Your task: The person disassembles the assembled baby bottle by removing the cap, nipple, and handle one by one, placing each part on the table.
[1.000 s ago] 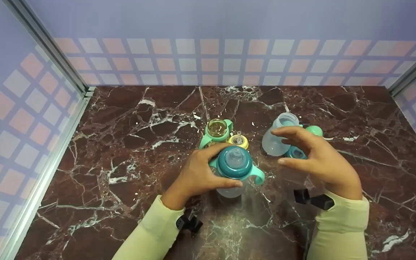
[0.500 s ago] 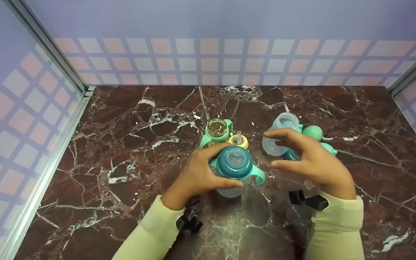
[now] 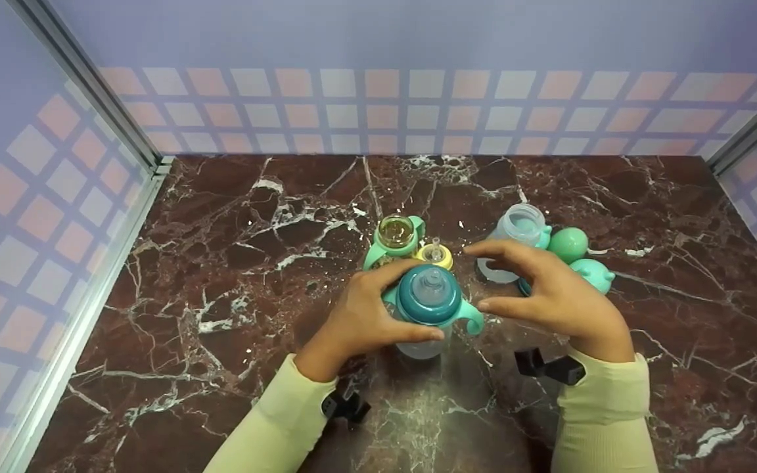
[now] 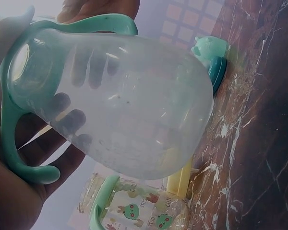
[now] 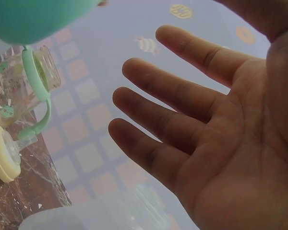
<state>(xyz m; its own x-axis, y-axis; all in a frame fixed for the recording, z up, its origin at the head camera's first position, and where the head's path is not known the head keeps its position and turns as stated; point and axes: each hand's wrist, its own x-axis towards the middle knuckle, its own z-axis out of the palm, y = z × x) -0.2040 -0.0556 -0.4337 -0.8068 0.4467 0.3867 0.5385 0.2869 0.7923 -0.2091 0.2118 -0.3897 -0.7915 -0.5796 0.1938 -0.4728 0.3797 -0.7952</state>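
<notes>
My left hand (image 3: 359,315) grips a frosted baby bottle (image 4: 134,105) around its neck. Mint-green handles (image 3: 470,320) curve out from its sides, and a teal collar with a clear nipple (image 3: 429,292) tops it. Thumb and fingers wrap the bottle just below the collar. My right hand (image 3: 543,289) holds nothing; its fingers (image 5: 153,115) are spread apart. Its thumb tip is right by the bottle's right handle. Beyond the right hand a second frosted bottle (image 3: 520,226) stands without a top, partly covered by that hand.
Behind the gripped bottle stand a clear printed bottle (image 4: 144,203) with green handles and a yellow collar with a nipple (image 3: 436,256). At the right lie a green dome-shaped piece (image 3: 569,245) and a mint animal-shaped cap (image 3: 594,276). A tiled wall (image 3: 382,112) bounds the marbled tabletop.
My right hand has moved left toward the gripped bottle, uncovering more of the mint cap and green piece. The left hand and its bottle have stayed nearly still.
</notes>
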